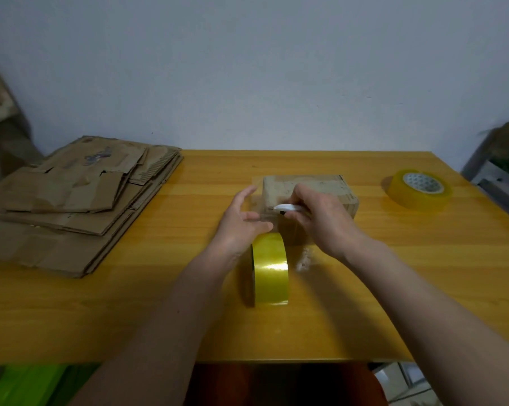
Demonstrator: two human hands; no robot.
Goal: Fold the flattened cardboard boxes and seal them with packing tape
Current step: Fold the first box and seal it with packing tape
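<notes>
A small folded cardboard box (311, 186) sits in the middle of the yellow table (364, 288). A yellow tape roll (270, 269) stands on edge in front of it, with a clear strip of tape running from the roll up to the box. My left hand (243, 221) holds the top of the roll with its thumb, the fingers stretched toward the strip. My right hand (320, 218) grips a white cutter (288, 208) whose tip meets the tape at the box's near left corner.
A stack of flattened cardboard boxes (71, 200) lies on the table's left side. A second tape roll (420, 190) lies flat at the far right. A green object (27, 385) shows below the table's front edge, and clutter stands at both side edges.
</notes>
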